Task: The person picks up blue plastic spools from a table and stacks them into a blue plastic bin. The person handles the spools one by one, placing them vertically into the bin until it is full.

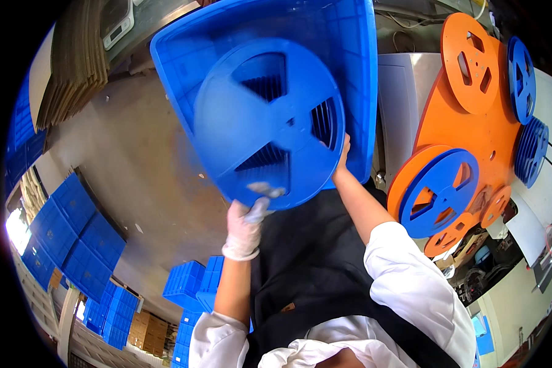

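A stack of blue plastic reels with wedge-shaped windows is at the mouth of a large blue bin. Through the windows show the ridged edges of several reels beneath the top one. My left hand, in a whitish glove with grey fingertips, grips the stack's lower left edge; its fingers are smeared by motion and lie over the top reel's face. On the right side, my bare right hand is closed round the edge, with most of its fingers hidden behind the reels.
To the right, an orange stand carries orange discs and a blue reel; more blue reels are at its far side. Stacked cardboard and a white scale lie far left. Blue crates stand left on the floor.
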Motion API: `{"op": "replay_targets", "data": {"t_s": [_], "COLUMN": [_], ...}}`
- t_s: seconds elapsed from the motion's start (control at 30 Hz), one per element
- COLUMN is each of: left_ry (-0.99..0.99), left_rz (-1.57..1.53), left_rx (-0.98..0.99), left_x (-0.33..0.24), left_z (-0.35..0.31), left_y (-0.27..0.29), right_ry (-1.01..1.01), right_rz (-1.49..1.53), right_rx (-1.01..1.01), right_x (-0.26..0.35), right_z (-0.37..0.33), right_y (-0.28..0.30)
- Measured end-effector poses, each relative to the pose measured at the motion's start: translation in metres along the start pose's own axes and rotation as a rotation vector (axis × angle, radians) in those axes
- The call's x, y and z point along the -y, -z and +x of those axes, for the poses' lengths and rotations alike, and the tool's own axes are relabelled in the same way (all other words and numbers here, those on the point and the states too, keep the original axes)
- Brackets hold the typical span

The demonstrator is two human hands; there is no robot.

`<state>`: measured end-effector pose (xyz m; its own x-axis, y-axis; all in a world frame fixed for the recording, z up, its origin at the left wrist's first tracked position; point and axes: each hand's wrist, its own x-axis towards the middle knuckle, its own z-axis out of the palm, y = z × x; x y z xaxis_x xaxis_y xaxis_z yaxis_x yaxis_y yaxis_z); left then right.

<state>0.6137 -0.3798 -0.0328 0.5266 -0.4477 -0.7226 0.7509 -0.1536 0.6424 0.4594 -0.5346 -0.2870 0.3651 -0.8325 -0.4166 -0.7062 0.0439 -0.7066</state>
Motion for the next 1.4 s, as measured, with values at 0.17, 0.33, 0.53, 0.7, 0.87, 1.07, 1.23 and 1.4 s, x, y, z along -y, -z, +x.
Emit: {"op": "replay_targets", "data": {"t_s": [0.17,0.33,0.53,0.7,0.87,1.07,1.23,1.4], "left_ry": [-0.088,0.112,-0.369,-0.317,-0.252,-0.042,-0.018,0.067], "left_rz": [0.49,0.933,1.176,1.344,1.529,1.362,1.33,1.279], "left_rx": [0.215,0.282,0.029,-0.372,-0.474,-0.517,-0.533,-0.479], "left_x": [0.01,0.04,0.094,0.1,0.073,0.09,0.107,0.101], "left_z": [0.062,0.115,0.126,0.136,0.173,0.172,0.166,0.159], "left_y": [-0.081,-0.151,-0.075,0.046,0.092,0.105,0.113,0.102], "right_ry": [0.251,0.174,0.113,0.556,0.433,0.215,0.291,0.322], "right_rz": [0.121,0.215,0.028,-0.265,-0.576,-0.597,-0.628,-0.712], "right_rx": [0.288,0.367,0.176,-0.025,0.019,0.195,0.167,0.138], "right_x": [-0.014,-0.033,0.059,0.104,0.041,0.004,0.038,0.019], "right_z": [-0.028,-0.081,-0.094,0.023,0.091,-0.01,-0.004,0.019], "right_y": [-0.022,-0.019,0.076,0.075,0.033,0.034,0.039,0.035]}}
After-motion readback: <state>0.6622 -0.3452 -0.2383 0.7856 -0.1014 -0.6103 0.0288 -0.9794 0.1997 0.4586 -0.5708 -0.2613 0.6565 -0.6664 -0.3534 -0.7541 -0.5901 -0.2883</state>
